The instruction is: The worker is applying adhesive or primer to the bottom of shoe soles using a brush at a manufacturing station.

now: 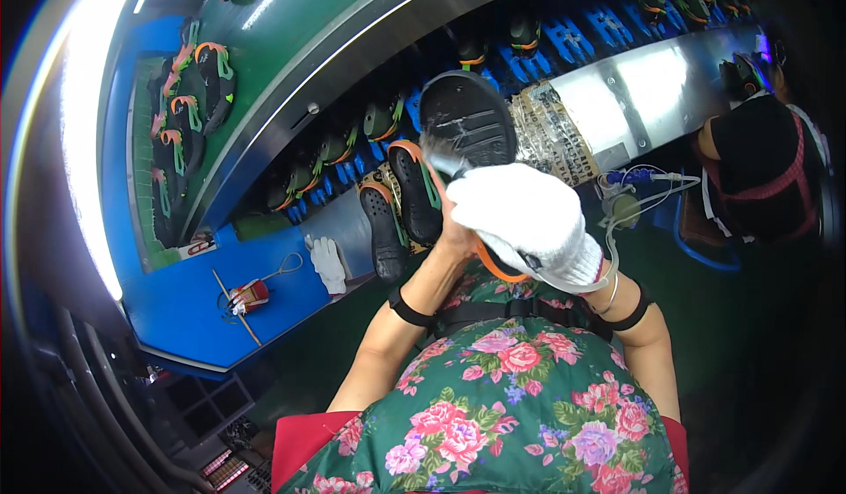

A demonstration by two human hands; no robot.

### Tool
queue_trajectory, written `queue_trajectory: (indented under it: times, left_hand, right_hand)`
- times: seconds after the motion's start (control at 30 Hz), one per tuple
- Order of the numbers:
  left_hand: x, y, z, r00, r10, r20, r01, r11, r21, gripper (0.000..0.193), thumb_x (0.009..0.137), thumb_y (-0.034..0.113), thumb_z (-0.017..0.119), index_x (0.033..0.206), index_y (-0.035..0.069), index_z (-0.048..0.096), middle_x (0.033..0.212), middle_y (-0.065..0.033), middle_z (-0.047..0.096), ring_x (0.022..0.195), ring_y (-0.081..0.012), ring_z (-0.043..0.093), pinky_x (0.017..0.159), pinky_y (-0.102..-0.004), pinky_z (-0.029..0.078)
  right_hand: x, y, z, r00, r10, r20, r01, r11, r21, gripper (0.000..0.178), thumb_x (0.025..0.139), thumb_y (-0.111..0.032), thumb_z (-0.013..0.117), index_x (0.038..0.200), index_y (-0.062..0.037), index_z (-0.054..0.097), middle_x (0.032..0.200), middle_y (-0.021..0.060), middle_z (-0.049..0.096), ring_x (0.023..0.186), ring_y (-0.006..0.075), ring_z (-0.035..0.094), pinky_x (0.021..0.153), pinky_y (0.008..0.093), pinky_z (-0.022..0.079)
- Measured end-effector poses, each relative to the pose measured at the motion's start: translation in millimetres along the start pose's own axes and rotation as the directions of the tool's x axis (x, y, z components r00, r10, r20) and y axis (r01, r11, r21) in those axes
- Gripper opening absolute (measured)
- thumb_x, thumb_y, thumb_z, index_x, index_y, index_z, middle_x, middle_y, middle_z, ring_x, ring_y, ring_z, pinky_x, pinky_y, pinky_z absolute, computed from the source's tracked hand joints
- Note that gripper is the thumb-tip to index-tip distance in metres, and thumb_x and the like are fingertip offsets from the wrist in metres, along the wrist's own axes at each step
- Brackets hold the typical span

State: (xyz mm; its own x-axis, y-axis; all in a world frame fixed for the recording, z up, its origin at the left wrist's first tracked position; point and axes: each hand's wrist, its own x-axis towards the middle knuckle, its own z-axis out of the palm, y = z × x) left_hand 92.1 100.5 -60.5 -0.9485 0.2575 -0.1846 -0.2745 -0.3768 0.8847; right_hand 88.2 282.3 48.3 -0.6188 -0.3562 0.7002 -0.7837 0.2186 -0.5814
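Note:
In front of me is a black clog (469, 115), its broad grooved toe pointing away. My bare left hand (456, 228) is closed around its near part, and an orange strap (500, 265) shows below. My right hand (520, 212), in a white knitted glove, is closed over the clog on a brush-like tool (445, 156) with pale bristles. The glove hides the tool's handle and much of the clog. Just left of my left hand stand another black clog with an orange rim (414, 190) and a black clog with holes (383, 230).
Several clogs hang on blue holders (564, 40) along the line ahead. A taped metal ledge (551, 133) runs right toward a seated person (762, 159). A blue table (189, 304) at left bears a red roll and a stick, with a white glove (326, 263) at its edge. More clogs lie on a green belt (181, 133).

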Motion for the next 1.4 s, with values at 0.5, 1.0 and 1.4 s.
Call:
queue_trajectory:
  times: [0.5, 1.0, 1.4]
  left_hand:
    - [1, 25, -3, 0.989, -0.053, 0.141, 0.135, 0.73, -0.67, 0.103, 0.088, 0.09, 0.029, 0.149, 0.009, 0.046, 0.138, -0.0121, 0.061, 0.123, -0.0305, 0.061, 0.108, -0.048, 0.049]
    - [18, 47, 8, 0.994, -0.002, 0.107, 0.061, 0.829, -0.556, 0.116, 0.072, 0.102, 0.033, 0.117, -0.002, 0.059, 0.101, -0.0152, 0.063, 0.098, -0.0268, 0.062, 0.089, -0.0428, 0.053]
    - [35, 56, -4, 0.987, 0.128, 0.094, -0.071, 0.885, -0.46, 0.121, 0.069, 0.103, 0.027, 0.127, 0.001, 0.057, 0.102, -0.0204, 0.066, 0.093, -0.0326, 0.067, 0.083, -0.0464, 0.058]
  right_hand:
    - [0, 11, -18, 0.997, 0.079, -0.003, -0.078, 0.986, 0.146, 0.024, 0.08, -0.003, 0.076, 0.103, -0.0082, 0.079, 0.109, 0.0104, 0.077, 0.103, 0.0296, 0.073, 0.094, 0.0404, 0.056]
    - [-23, 5, -4, 0.995, -0.026, 0.095, 0.011, 0.988, 0.152, 0.03, 0.079, -0.004, 0.077, 0.109, -0.0092, 0.077, 0.113, 0.0107, 0.076, 0.104, 0.0284, 0.073, 0.087, 0.0379, 0.058]
    - [-21, 10, -11, 0.973, 0.226, 0.045, -0.225, 0.895, 0.386, 0.02, 0.076, -0.003, 0.08, 0.096, -0.0081, 0.079, 0.101, 0.0122, 0.077, 0.091, 0.0287, 0.075, 0.08, 0.0363, 0.059]
